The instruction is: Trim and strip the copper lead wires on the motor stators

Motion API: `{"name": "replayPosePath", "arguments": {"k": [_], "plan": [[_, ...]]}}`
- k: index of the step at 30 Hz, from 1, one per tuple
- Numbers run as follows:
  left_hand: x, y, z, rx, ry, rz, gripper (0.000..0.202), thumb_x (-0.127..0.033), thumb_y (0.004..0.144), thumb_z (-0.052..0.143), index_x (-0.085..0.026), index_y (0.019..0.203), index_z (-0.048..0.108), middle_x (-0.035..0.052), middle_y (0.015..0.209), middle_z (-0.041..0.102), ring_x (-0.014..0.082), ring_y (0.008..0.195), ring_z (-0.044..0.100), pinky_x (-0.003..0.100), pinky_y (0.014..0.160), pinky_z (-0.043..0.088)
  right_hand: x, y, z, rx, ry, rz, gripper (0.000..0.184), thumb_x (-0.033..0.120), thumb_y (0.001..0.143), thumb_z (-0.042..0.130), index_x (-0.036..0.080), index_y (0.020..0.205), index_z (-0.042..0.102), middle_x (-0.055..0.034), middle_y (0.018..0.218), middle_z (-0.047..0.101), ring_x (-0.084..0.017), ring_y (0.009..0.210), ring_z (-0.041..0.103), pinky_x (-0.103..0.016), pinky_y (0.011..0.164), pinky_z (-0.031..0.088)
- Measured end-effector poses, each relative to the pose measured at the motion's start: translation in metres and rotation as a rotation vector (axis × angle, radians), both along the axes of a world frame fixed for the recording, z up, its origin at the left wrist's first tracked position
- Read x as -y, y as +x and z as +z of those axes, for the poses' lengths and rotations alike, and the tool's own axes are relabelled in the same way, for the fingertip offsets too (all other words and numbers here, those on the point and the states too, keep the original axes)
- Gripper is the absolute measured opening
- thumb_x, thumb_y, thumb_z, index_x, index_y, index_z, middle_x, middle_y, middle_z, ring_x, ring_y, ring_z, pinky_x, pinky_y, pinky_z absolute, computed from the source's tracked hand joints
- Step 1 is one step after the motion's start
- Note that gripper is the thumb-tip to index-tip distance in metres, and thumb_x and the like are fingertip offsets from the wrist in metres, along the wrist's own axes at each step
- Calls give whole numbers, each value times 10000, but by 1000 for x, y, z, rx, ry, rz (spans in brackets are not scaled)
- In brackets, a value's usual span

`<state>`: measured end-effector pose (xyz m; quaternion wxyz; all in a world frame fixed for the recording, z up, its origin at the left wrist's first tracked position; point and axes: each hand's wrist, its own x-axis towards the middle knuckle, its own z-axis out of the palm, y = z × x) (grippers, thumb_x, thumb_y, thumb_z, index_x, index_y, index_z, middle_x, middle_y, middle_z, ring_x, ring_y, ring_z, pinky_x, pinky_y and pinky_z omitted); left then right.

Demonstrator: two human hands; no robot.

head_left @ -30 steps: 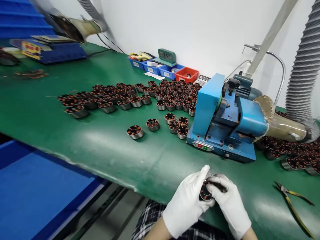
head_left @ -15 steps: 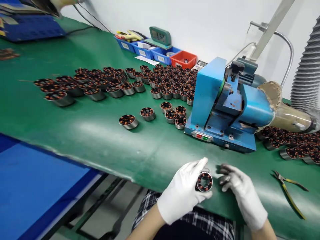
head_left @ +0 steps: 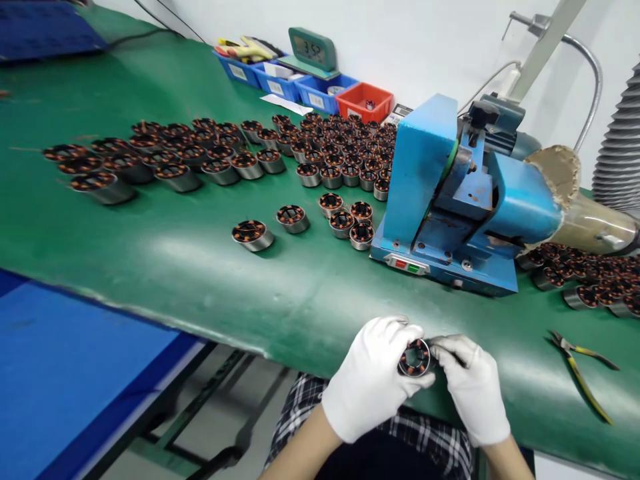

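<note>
Both my hands wear white gloves and meet at the near edge of the green table (head_left: 200,280). My left hand (head_left: 373,380) is wrapped round a small round metal stator with copper windings (head_left: 414,358), its open face turned toward me. My right hand (head_left: 467,383) closes its fingers on the right side of the same stator. Right behind my hands stands a blue bench machine (head_left: 450,200).
Several more stators (head_left: 330,160) lie in rows left of the machine, a few loose ones (head_left: 253,235) nearer, and another pile (head_left: 590,277) to its right. Yellow-handled pliers (head_left: 583,370) lie at the right. Blue and red bins (head_left: 320,90) and a green clock (head_left: 310,48) stand by the wall.
Half a second ago my right hand was off the stator, resting beside it; it has come back onto the part. The view has shifted slightly left and down.
</note>
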<state>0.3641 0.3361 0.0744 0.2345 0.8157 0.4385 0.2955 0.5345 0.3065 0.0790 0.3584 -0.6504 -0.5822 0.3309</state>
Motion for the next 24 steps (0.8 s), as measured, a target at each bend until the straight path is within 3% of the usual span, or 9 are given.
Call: {"name": "replayPosePath", "arguments": {"k": [4,7,10,12,13,16,18,21,24], "plan": [[0,-3,-2,15,1,-30,448,-367,668,728,-202,1042,546,74,1019,639,258,1033,575,436,927,453,-25,12,0,6,-33,8,142,271,773,587,238,709,709,-54,774,692,-221,747,629,-344,738,484],[2,-7,-2,-14,-13,-40,680,-325,650,743,-201,1238,425,99,1121,605,277,1073,554,444,937,450,-37,24,9,-66,-86,46,214,377,779,601,205,853,705,-62,764,688,-195,639,614,-304,588,495],[2,-10,-1,-46,-51,-56,930,-273,643,735,-197,1388,183,123,1181,576,295,1116,530,450,935,455,-39,30,18,-398,-271,192,469,490,852,468,168,1180,561,-102,913,684,-145,503,586,-251,421,439],[2,-11,0,-59,-59,-68,965,-260,647,723,-192,1401,125,129,1181,578,299,1143,514,452,945,451,-39,30,22,-551,-420,331,473,473,876,427,168,1228,508,-110,984,668,-129,494,585,-230,399,416],[1,-11,-1,-67,-60,-74,970,-265,643,723,-188,1401,122,129,1179,582,300,1153,508,455,952,447,-40,28,24,-521,-458,398,423,428,871,456,176,1203,527,-95,980,670,-132,527,597,-227,421,427],[-1,-11,-3,-79,-41,-69,956,-295,629,734,-178,1389,166,132,1183,584,308,1146,515,460,953,450,-41,19,29,-103,-344,543,311,217,798,568,212,1108,591,-45,989,679,-178,784,636,-275,660,494],[-1,-11,-4,-82,-24,-60,924,-313,624,737,-179,1373,214,141,1205,570,314,1130,528,461,941,461,-40,11,32,171,-213,596,318,128,764,585,220,1068,602,-39,1024,673,-200,912,616,-300,791,465],[-1,-11,-4,-79,-6,-53,863,-330,637,728,-172,1351,269,137,1187,573,312,1104,544,455,929,469,-37,2,37,509,-72,665,245,108,817,525,204,1028,605,-32,852,686,-177,748,630,-259,661,450],[-1,-11,-3,-63,9,-71,780,-324,662,708,-180,1323,320,117,1157,584,296,1094,546,439,928,467,-31,1,41,829,169,707,232,90,832,487,186,985,633,-33,691,637,-173,587,577,-268,523,373]]}}
